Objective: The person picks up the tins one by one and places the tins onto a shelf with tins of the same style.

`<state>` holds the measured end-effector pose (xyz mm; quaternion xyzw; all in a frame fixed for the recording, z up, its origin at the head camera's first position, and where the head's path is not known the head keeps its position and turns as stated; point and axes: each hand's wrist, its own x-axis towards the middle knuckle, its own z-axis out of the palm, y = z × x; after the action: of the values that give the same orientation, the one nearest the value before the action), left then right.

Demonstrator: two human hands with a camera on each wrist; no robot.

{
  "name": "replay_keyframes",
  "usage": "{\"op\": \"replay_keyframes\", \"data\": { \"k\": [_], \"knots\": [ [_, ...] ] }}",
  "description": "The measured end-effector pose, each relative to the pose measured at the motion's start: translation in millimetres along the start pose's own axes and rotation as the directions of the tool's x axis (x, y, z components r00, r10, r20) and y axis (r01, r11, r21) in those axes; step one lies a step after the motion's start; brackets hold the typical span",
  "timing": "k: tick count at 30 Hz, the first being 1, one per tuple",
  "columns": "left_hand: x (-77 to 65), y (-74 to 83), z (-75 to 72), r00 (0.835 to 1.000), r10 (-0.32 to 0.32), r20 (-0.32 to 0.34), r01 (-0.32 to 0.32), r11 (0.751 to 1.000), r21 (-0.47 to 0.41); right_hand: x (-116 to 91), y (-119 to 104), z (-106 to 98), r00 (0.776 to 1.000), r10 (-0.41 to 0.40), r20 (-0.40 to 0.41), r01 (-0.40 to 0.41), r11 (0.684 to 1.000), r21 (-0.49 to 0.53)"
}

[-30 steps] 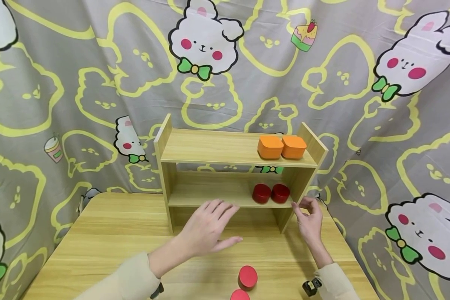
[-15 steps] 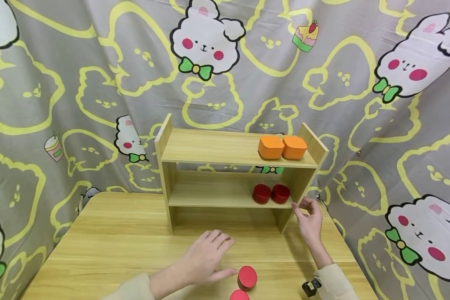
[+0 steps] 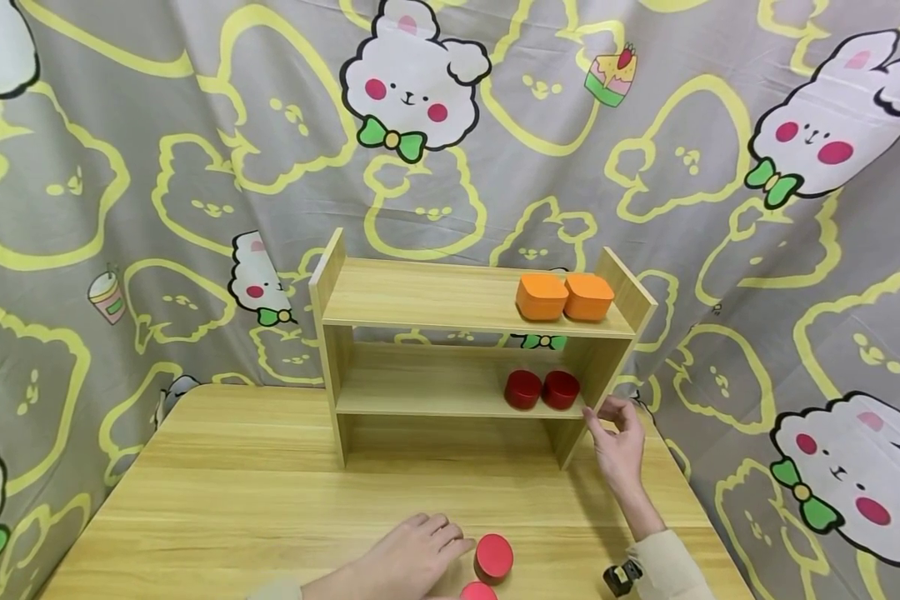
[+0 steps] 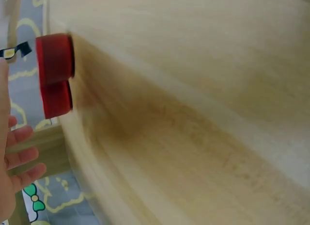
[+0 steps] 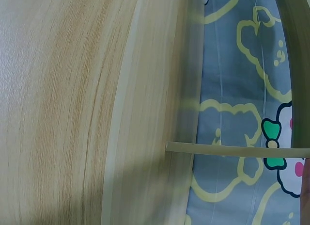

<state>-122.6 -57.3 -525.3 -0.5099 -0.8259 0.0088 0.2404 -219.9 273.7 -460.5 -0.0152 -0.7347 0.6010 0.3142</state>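
Note:
My left hand is low over the table, just left of a red cylinder; a second red cylinder is cut by the bottom edge. In the left wrist view, its spread, fairly straight fingers are apart from the two red cylinders. My right hand holds the right side panel of a wooden shelf, thumb at the panel's front edge and fingers partly hidden at its outer side. On the middle board stand two dark red cylinders, and two orange rounded-square blocks sit on top.
The shelf stands at the back of a wooden table. Behind and beside it hangs a grey patterned curtain. A small black device is worn at my right wrist.
My left hand has come down and back from in front of the shelf to beside the near red cylinders. My right hand stays at the shelf's side panel.

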Motion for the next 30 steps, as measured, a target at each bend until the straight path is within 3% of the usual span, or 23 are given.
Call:
{"op": "replay_keyframes", "data": {
  "k": [7,15,21,30],
  "knots": [
    [-6.3,9.6,15.3,0.997,0.072,-0.03,-0.069,0.993,0.098,1,0,0,1.0,0.011,-0.001,-0.011,1.0,-0.001],
    [-4.9,19.9,26.3,0.997,0.074,-0.023,-0.073,0.997,0.037,2,2,0,1.0,0.006,0.0,-0.006,1.0,0.01],
    [-4.0,23.3,30.4,0.997,0.08,-0.023,-0.078,0.994,0.074,3,3,0,1.0,0.001,0.011,-0.001,1.0,0.012],
    [-2.2,26.0,34.3,0.995,0.093,0.042,-0.094,0.995,0.033,3,4,-1,1.0,0.016,0.014,-0.016,1.0,0.007]
  ]
}}
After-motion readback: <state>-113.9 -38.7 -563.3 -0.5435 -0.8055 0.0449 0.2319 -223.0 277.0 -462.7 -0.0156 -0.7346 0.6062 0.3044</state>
